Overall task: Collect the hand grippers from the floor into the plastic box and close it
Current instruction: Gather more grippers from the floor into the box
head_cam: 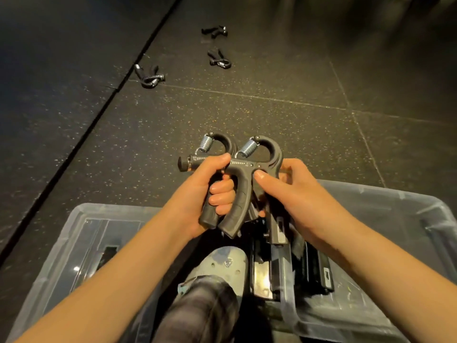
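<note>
Just above the plastic box (395, 194), the left hand (210, 191) has its grip clamped on one hand gripper (195, 160) and the right hand (294, 194) on a second hand gripper (243, 174). The pair is held side by side and touching, likely so both go in together. Three loose grippers (148, 76) (218, 59) (214, 30) lie on the floor (272, 115) well beyond the box, so collecting looks unfinished.

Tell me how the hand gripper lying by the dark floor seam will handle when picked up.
The hand gripper is probably rigid: its handles look like moulded plastic. Its metal spring suggests the handles close if squeezed. Lying splayed flat, it seems unlikely to roll.
</note>
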